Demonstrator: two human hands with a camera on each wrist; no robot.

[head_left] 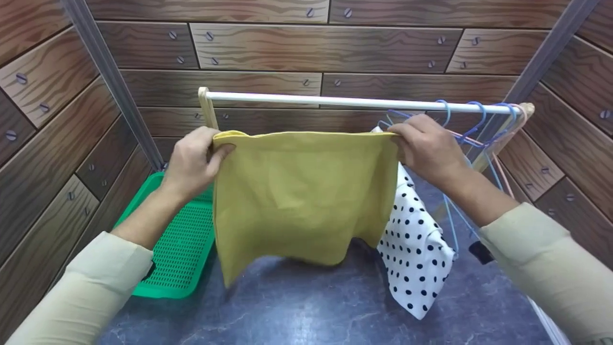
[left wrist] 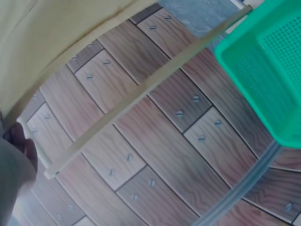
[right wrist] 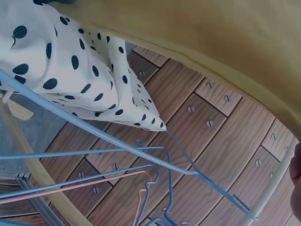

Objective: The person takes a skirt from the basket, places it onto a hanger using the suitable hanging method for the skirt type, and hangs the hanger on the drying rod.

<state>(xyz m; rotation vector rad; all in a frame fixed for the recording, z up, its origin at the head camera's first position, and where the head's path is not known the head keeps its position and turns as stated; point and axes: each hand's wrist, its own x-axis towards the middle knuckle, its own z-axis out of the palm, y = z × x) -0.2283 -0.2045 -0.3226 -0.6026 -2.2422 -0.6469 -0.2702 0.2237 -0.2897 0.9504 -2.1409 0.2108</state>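
A mustard-yellow cloth is stretched between both hands in the head view, its lower edge hanging loose and wavy. My left hand pinches the upper left corner, thumb in front. At the upper right corner, my right hand pinches the cloth with fingers over the edge. Behind the cloth's right side, a white cloth with black dots hangs from a blue hanger. In the left wrist view the yellow cloth fills the upper left, beside part of the left hand.
A white rod on wooden posts runs behind the cloth. Several blue and pink hangers are bunched at its right end. On the grey marbled surface, a green perforated basket stands at left. Wood-patterned walls surround the area.
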